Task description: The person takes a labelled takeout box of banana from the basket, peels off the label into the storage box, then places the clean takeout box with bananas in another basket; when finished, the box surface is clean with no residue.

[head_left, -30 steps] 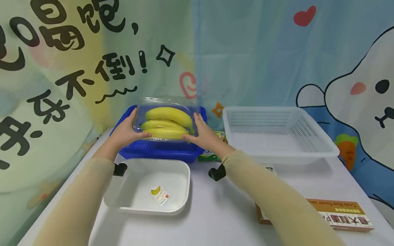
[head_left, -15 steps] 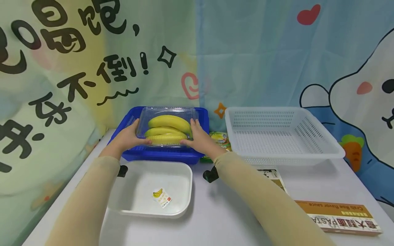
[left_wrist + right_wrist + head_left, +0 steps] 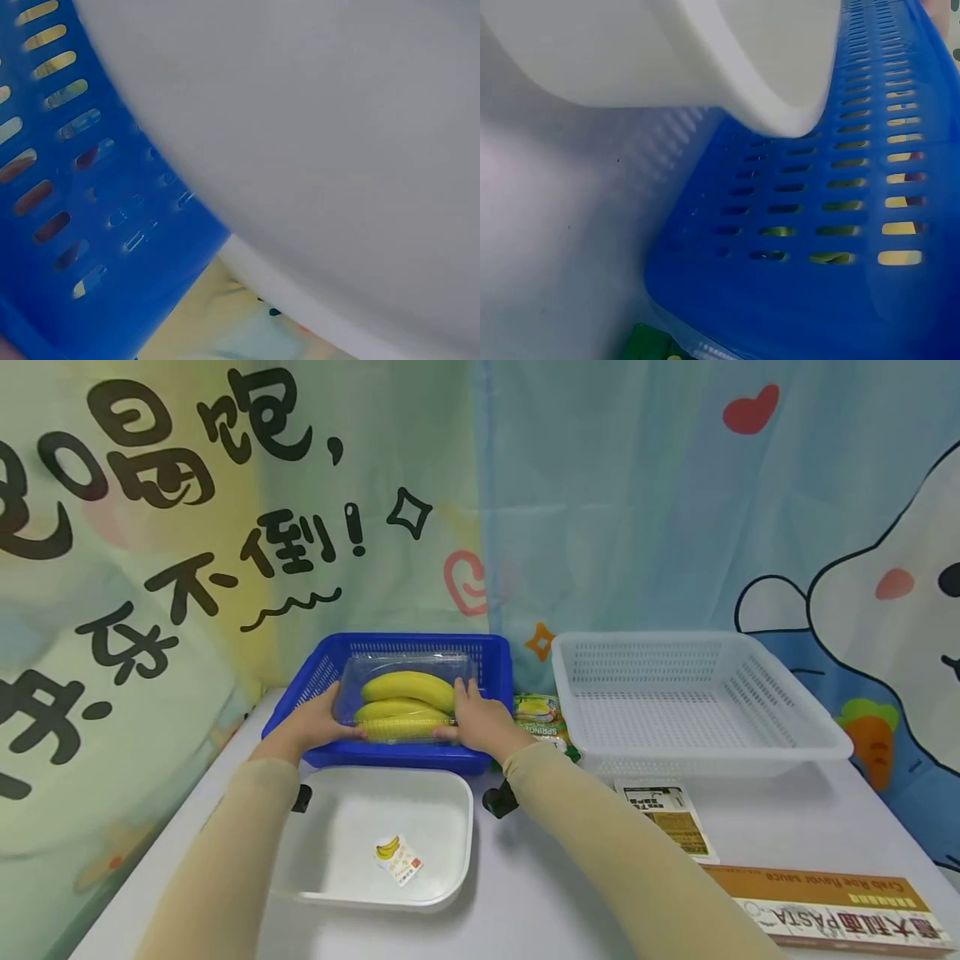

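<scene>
My left hand [image 3: 318,720] and right hand [image 3: 483,720] hold a clear plastic box [image 3: 408,663] of yellow bananas [image 3: 407,692] by its two ends, thumbs at the front. It sits within the blue slotted basket [image 3: 390,755] at the back, tilted so its top faces me. In the left wrist view the basket wall [image 3: 165,255] fills the left side, beside a white tray [image 3: 300,150]. Through slots of the basket [image 3: 802,281] in the right wrist view, bits of yellow show. Most of the hands lies outside both wrist views.
The white tray [image 3: 330,835] in front contains a small banana-printed card [image 3: 400,861]. A white perforated basket [image 3: 705,747] stands at right, with a green packet [image 3: 542,717] between the baskets. Nearer lie a white-and-brown carton [image 3: 675,827] and a pasta box [image 3: 847,906]. A printed curtain [image 3: 622,510] hangs behind.
Both hands have lowered the banana box from above the blue basket down between its walls. The head view has shifted slightly; the tray and white basket stay put.
</scene>
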Motion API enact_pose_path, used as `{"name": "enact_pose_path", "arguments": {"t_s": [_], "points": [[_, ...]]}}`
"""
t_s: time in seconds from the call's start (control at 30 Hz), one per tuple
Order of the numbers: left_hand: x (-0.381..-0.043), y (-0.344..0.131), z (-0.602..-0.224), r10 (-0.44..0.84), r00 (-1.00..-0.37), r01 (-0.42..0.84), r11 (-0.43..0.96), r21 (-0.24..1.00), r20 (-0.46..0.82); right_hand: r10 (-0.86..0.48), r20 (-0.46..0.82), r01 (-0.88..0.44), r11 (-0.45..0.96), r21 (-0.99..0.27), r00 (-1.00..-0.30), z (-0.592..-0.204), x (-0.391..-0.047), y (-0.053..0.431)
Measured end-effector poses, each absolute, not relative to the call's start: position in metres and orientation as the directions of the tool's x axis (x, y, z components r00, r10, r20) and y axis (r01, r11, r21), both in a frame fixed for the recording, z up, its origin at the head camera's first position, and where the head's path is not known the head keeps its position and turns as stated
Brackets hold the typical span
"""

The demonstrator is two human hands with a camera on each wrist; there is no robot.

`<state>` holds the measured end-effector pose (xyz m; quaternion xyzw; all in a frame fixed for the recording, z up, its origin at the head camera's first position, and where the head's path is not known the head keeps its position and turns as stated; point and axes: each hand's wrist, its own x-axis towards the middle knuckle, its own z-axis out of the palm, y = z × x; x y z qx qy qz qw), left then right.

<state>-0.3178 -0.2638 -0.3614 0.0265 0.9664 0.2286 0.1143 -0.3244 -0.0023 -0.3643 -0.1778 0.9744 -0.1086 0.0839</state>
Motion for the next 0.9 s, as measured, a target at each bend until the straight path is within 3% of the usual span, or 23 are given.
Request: {"name": "enact_pose_path", "arguments": {"t_s": [0.57, 0.9], "points": [[-0.3216, -0.2585, -0.3682, 0.095, -0.964, -0.038, 0.875, 0.482, -0.249, -0.325, -0.172, -0.303, 0.942, -0.142, -0.930, -0.3720, -0.3315, -0.0036], [-0.3193, -0.2569, -0.3701, 0.091, -0.957, -0.047, 0.887, 0.459, -0.274, -0.296, -0.176, -0.271, 0.950, -0.155, -0.939, -0.3748, -0.3280, -0.0048]]}}
